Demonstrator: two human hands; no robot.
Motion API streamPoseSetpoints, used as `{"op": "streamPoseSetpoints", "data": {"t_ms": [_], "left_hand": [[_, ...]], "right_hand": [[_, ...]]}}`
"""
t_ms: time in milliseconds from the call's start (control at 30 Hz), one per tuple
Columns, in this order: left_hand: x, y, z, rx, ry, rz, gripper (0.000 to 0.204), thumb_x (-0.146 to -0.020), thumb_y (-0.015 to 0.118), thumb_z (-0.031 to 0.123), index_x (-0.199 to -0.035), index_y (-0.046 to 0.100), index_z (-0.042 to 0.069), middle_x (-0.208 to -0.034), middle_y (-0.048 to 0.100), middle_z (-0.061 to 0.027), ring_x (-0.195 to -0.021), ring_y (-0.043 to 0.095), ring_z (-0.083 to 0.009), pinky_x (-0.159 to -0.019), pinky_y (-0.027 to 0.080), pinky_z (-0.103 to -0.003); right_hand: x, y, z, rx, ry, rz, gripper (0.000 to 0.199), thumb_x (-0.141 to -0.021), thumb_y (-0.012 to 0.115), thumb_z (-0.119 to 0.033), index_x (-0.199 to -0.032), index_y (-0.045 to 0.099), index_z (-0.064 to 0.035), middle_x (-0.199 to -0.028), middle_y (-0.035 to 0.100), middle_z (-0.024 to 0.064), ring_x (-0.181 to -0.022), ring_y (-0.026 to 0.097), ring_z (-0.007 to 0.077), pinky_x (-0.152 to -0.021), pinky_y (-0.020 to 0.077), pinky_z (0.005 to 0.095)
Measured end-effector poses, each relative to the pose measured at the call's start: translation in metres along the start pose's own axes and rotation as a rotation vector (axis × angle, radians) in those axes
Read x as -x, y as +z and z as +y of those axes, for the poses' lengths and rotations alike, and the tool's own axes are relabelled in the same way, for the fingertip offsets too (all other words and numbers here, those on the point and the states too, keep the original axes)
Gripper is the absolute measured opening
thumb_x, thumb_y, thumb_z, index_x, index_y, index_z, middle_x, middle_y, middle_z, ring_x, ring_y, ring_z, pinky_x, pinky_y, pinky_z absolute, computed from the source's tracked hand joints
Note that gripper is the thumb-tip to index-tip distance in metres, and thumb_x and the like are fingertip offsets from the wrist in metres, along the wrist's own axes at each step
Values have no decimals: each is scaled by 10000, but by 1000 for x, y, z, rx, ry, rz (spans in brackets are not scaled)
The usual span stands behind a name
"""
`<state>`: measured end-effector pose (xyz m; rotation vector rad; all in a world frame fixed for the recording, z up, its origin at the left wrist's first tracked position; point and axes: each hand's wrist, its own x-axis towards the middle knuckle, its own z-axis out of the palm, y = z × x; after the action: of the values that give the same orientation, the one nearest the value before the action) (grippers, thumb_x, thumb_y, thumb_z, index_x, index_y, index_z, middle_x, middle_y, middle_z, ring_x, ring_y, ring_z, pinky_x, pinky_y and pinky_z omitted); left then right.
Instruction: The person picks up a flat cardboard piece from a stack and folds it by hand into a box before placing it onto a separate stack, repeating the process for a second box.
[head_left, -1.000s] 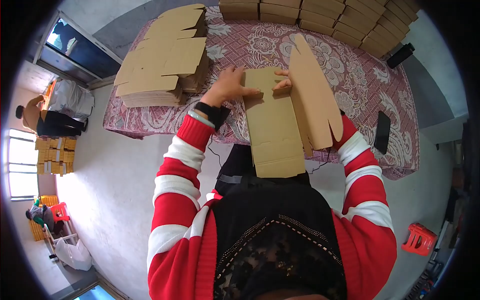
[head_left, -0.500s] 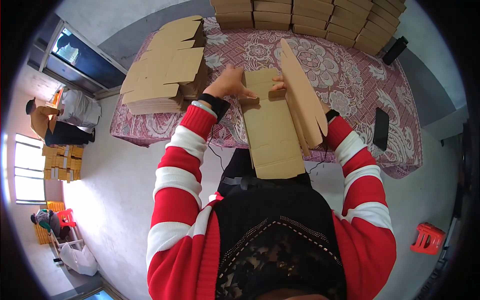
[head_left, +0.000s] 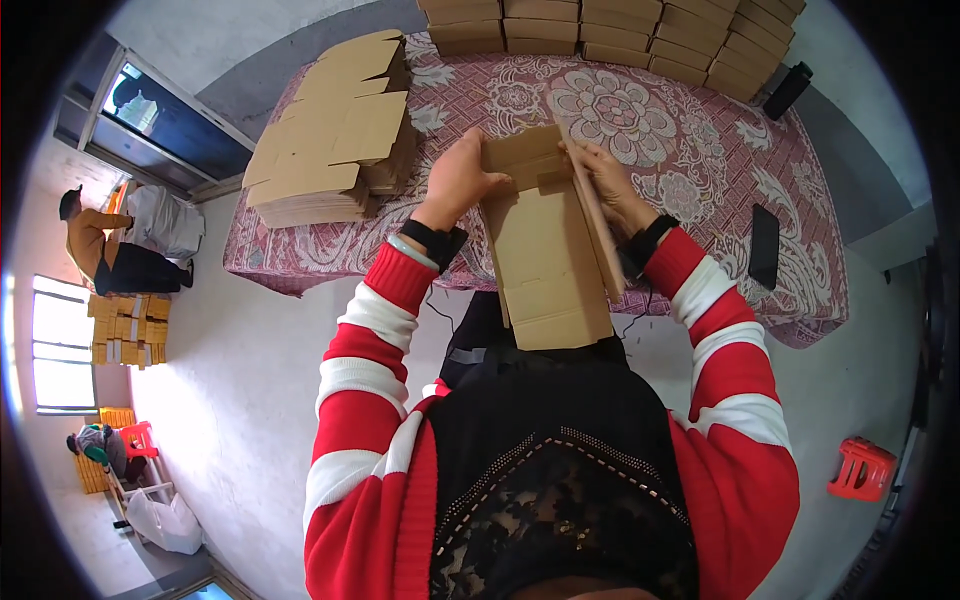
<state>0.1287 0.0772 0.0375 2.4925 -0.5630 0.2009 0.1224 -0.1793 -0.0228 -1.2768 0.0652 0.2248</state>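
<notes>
I hold a flat brown cardboard box blank partly folded, over the near edge of a table with a patterned maroon cloth. My left hand grips its far left corner, where an end flap stands folded up. My right hand presses the long right side panel, which stands upright along the box. The near end of the blank hangs toward my body.
A fanned stack of flat cardboard blanks lies on the table's left end. Rows of folded boxes line the far edge. A black phone lies at right, a dark bottle beyond. Two people are on the floor at left; a red stool stands at right.
The box's right side panel has swung further upright and the far end flap has come up. Both my hands have moved to the far end of the box.
</notes>
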Motion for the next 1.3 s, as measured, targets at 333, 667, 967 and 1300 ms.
{"op": "streamPoseSetpoints", "data": {"t_ms": [333,667,967,1300], "left_hand": [[21,5,5,-64,152,61,290,-784,737,216,-1007,621,71,-933,680,-138,-913,651,-375,-768,521,-470],[40,-3,14,-112,300,-98,303,-971,546,245,-1240,633,134,-1034,679,-137,-952,643,-363,-787,524,-440],[36,6,6,20,282,-261,451,-990,537,352,-1359,562,95,-1192,625,-198,-1086,607,-368,-916,493,-412],[-16,14,24,-384,178,-501,398,-840,648,371,-1107,689,78,-1012,703,-172,-961,672,-376,-817,540,-448]], "right_hand": [[95,-20,-29,-145,-201,-314,520,-1073,429,-254,-1537,301,-57,-1514,425,103,-1355,450,207,-1136,372,360],[70,4,-12,-205,-189,-234,490,-1069,438,-257,-1503,352,-47,-1481,454,104,-1283,515,202,-1066,438,346],[76,-18,-5,-132,-24,-92,442,-1060,447,-264,-1442,442,-41,-1368,541,82,-1194,567,176,-999,475,325],[32,-15,-6,-50,142,69,409,-1050,457,-271,-1373,541,-34,-1243,638,57,-1095,625,146,-924,515,302]]}}
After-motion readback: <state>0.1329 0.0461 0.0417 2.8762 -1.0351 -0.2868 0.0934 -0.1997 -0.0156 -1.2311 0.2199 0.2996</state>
